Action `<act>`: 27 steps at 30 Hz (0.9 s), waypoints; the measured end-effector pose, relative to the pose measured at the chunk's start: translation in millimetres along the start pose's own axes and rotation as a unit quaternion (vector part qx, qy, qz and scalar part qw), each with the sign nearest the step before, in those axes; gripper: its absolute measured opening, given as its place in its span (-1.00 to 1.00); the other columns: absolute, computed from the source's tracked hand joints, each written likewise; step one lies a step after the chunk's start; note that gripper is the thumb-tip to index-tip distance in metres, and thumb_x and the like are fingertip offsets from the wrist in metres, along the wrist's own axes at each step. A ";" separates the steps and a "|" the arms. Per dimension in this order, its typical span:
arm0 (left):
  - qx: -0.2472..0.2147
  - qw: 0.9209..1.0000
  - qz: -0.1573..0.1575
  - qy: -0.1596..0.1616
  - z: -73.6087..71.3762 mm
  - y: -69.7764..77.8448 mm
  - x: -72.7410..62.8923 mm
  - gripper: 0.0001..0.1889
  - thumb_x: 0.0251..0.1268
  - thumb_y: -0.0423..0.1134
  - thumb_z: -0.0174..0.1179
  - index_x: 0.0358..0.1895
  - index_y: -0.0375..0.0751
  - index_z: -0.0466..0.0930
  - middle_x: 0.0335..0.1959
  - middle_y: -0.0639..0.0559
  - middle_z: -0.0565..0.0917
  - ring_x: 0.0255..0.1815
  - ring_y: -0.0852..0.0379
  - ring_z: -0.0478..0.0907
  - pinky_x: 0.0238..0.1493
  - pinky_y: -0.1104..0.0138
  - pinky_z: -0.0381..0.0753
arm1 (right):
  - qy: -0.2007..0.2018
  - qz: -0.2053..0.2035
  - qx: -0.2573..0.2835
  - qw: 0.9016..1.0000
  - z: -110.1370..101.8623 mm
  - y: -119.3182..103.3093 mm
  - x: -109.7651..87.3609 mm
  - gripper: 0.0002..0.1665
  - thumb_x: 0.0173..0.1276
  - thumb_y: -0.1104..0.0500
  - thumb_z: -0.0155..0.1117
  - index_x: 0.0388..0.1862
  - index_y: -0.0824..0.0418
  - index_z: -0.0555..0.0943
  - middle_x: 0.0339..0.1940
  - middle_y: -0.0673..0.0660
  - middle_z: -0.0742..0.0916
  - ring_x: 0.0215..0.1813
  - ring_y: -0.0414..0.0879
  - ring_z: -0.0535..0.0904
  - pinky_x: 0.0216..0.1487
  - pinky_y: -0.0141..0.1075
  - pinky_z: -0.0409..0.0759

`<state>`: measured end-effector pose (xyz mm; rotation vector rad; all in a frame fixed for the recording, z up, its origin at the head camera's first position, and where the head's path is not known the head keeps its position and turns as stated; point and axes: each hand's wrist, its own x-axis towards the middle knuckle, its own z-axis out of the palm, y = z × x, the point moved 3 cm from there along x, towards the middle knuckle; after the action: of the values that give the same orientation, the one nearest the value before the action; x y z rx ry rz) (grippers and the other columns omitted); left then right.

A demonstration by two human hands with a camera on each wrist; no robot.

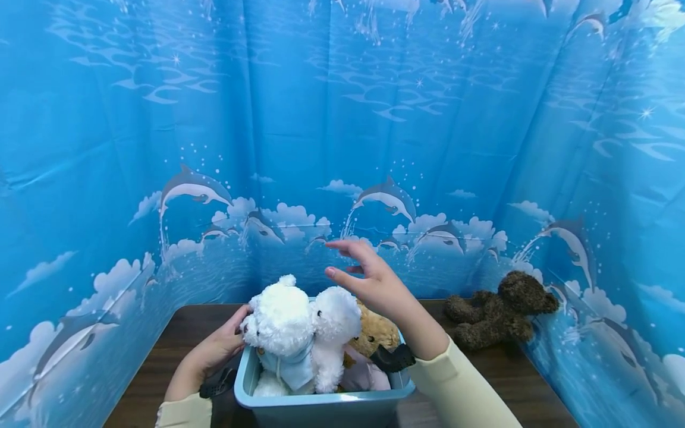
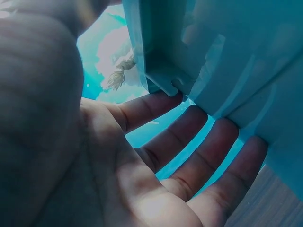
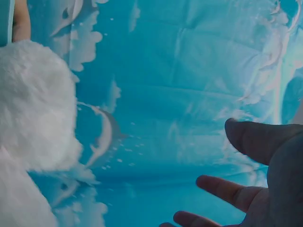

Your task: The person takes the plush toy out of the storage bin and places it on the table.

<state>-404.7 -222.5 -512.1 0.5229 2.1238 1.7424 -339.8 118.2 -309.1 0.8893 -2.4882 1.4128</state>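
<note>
My left hand [image 1: 229, 337] is at the left side of a light-blue plastic bin [image 1: 326, 400], beside a fluffy white teddy bear [image 1: 280, 321] in a pale blue outfit. In the left wrist view, fairly straight fingers [image 2: 215, 161] have their tips right at the bin's outer wall [image 2: 251, 56]. My right hand [image 1: 369, 279] is raised above the bin, fingers spread and holding nothing. Below it in the bin sit a second white plush toy [image 1: 336, 315] and a tan teddy bear [image 1: 377, 333], partly hidden behind my right forearm.
A dark brown teddy bear [image 1: 495, 312] lies on its side on the wooden table [image 1: 155, 380], right of the bin. Blue dolphin-print curtains [image 1: 321, 148] stand around the table's back and sides.
</note>
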 end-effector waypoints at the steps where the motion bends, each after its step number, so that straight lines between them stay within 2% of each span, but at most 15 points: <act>1: 0.000 1.000 -0.001 0.000 0.2 0.0 0.0 -0.05 0.64 0.04 0.22 0.79 0.04 -0.24 0.84 -0.23 -0.24 0.82 -0.44 -0.23 0.70 -0.36 0.11 | -0.009 0.002 0.010 1.000 5.8 2.4 4.3 -0.38 0.65 -0.14 0.32 0.61 -0.26 0.44 0.65 -0.06 0.43 0.70 0.02 0.33 0.60 0.12 0.51; 6: 0.000 1.000 -0.003 0.003 -0.7 1.0 -0.1 -0.04 0.64 0.05 0.22 0.79 0.05 -0.27 0.84 -0.23 -0.26 0.82 -0.45 -0.24 0.68 -0.40 0.09 | -0.070 -0.011 0.066 0.995 37.4 12.8 26.4 -0.29 0.68 -0.07 0.29 0.70 -0.32 0.31 0.72 -0.06 0.33 0.75 -0.01 0.26 0.69 0.08 0.41; 9: 0.000 1.000 0.004 0.004 -2.3 0.2 2.0 -0.04 0.65 0.03 0.21 0.80 0.04 -0.29 0.84 -0.22 -0.27 0.82 -0.44 -0.25 0.68 -0.41 0.06 | -0.104 -0.001 0.100 0.989 54.2 25.5 37.5 -0.25 0.68 -0.10 0.28 0.71 -0.46 0.24 0.76 -0.14 0.25 0.78 -0.02 0.20 0.69 0.11 0.40; 14: 0.005 1.000 0.009 -0.002 -1.5 -2.5 5.2 -0.04 0.65 0.02 0.21 0.80 0.04 -0.29 0.84 -0.22 -0.27 0.82 -0.45 -0.27 0.67 -0.44 0.04 | -0.142 0.046 0.173 0.973 69.9 48.2 41.9 -0.33 0.67 -0.15 0.27 0.66 -0.49 0.34 0.75 -0.31 0.24 0.81 -0.01 0.16 0.64 0.17 0.43; 16: 0.005 1.000 0.008 0.000 -1.3 -1.7 5.2 -0.04 0.65 0.03 0.21 0.80 0.05 -0.29 0.84 -0.22 -0.28 0.82 -0.45 -0.28 0.66 -0.46 0.04 | -0.147 0.047 0.196 0.968 72.6 51.8 41.3 -0.35 0.68 -0.13 0.28 0.66 -0.44 0.38 0.75 -0.33 0.26 0.80 -0.04 0.17 0.65 0.18 0.42; 20: 0.004 1.000 0.006 0.000 -2.2 0.6 3.4 0.00 0.63 0.00 0.23 0.80 0.03 -0.33 0.84 -0.24 -0.31 0.81 -0.47 -0.30 0.66 -0.47 0.00 | -0.163 0.014 0.149 0.975 79.5 52.9 39.4 -0.35 0.65 -0.19 0.30 0.64 -0.44 0.41 0.75 -0.32 0.25 0.80 -0.09 0.13 0.67 0.22 0.37; 23: 0.001 1.000 0.006 -0.001 -1.8 1.5 2.3 0.00 0.64 -0.02 0.22 0.81 0.03 -0.34 0.84 -0.24 -0.30 0.81 -0.47 -0.29 0.67 -0.45 0.01 | -0.184 -0.010 0.079 0.980 85.3 52.4 38.4 -0.32 0.59 -0.21 0.36 0.62 -0.43 0.44 0.79 -0.27 0.18 0.80 -0.07 0.07 0.65 0.23 0.37; 27: 0.001 1.000 0.006 -0.001 -1.4 1.6 0.9 -0.02 0.67 0.01 0.20 0.81 0.04 -0.34 0.84 -0.23 -0.30 0.82 -0.46 -0.29 0.67 -0.44 0.03 | -0.217 -0.015 0.020 0.976 92.3 53.7 36.4 -0.26 0.49 -0.11 0.51 0.58 -0.46 0.48 0.82 -0.22 0.08 0.79 -0.05 0.03 0.59 0.09 0.42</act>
<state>-406.0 -222.9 -510.3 0.5386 2.1259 1.7467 -384.9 47.5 -384.7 1.3668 -2.7369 1.3846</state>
